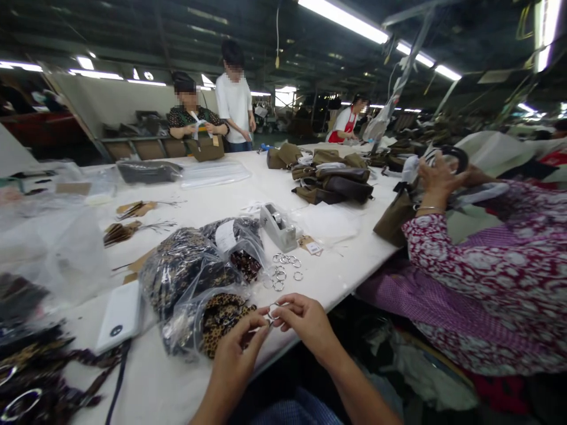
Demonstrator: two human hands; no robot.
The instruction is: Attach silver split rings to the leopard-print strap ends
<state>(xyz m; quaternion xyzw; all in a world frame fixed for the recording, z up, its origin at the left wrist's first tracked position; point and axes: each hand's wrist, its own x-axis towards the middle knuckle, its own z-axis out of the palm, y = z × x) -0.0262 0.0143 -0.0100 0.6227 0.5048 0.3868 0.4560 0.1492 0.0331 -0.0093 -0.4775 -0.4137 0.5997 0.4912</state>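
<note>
Near the table's front edge, my left hand (243, 337) and my right hand (297, 319) meet fingertip to fingertip. Between them is a small metal ring (271, 311), pinched by the fingers of both hands. Just beyond lie several loose metal rings (280, 275) on the white tabletop. Left of my hands sits a clear plastic bag (190, 277) full of leopard-print fabric, its opening turned toward me and showing the cloth (221, 319) inside.
A tape dispenser (279, 227) and paper tags (310, 245) stand behind the rings. A white power bank (119, 316) with a dark cable lies at left. Olive bags (332, 171) are piled farther back. To my right, a co-worker in a patterned sleeve (469, 254) handles a bag.
</note>
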